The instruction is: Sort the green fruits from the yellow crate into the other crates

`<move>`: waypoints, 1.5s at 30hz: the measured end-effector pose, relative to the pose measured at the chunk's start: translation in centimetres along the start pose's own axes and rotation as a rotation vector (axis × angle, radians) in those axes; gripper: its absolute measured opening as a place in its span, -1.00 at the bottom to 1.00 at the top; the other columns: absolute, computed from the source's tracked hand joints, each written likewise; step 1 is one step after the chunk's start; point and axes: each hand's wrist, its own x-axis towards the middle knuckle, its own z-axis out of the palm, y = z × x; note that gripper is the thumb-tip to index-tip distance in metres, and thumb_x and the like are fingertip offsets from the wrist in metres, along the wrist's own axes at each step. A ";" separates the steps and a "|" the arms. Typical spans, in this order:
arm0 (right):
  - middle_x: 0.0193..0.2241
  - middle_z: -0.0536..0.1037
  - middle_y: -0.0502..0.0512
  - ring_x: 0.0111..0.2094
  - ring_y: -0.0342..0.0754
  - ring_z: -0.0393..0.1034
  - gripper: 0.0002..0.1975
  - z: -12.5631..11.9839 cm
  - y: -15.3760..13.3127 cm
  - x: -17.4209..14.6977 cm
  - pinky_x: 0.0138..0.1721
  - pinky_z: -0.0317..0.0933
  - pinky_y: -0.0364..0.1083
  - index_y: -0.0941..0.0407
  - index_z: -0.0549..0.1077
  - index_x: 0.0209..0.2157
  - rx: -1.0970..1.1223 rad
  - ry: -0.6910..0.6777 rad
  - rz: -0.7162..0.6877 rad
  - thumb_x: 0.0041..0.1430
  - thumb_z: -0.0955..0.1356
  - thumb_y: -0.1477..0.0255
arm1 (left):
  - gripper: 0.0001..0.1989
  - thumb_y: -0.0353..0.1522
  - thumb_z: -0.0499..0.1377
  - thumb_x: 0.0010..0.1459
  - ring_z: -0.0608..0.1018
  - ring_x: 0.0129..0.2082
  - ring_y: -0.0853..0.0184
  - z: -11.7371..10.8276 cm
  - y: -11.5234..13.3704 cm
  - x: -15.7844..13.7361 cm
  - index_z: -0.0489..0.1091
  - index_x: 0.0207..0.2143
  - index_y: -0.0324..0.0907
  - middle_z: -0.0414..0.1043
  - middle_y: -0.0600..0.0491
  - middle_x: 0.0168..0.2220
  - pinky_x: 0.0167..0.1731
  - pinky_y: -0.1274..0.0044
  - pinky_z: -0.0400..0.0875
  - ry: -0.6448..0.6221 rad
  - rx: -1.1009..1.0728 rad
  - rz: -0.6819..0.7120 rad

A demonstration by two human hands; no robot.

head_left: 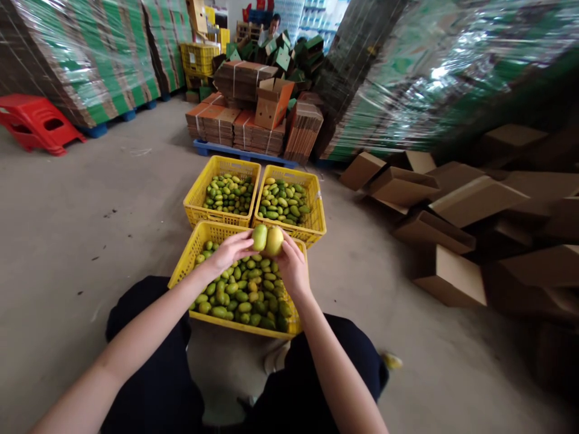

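Observation:
Above the nearest yellow crate (181, 265), my hands hold two smooth oval fruits side by side. My left hand (231, 249) has its fingers closed on a green fruit (259, 238). A paler, yellowish fruit (274, 240) is gripped by my right hand (292, 263). The two fruits touch or nearly touch each other. Below them, the crate holds many loose oval fruits (244, 295), mostly green with a few yellow ones; I cannot tell their exact kind. My forearms hide part of the crate's sides.
Two more yellow crates (192, 208) (322, 220) of fruit stand just beyond. Behind them, flattened cartons (260, 135) are stacked on a blue pallet (226, 149). Open cardboard boxes (452, 274) lie at right. A red stool (40, 123) stands left; a person (274, 24) is far back.

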 end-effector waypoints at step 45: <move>-0.62 0.41 -0.08 -0.59 -0.16 0.32 -0.71 1.7 -0.3 -0.9 -0.70 0.10 -0.22 0.10 0.36 -0.47 0.413 0.003 0.513 -0.09 0.50 0.26 | -0.71 -0.30 0.05 0.31 0.20 -0.82 0.65 0.5 0.6 0.3 0.38 -0.41 -0.30 0.28 0.15 -0.65 -0.86 0.81 -0.02 0.165 -0.336 -0.332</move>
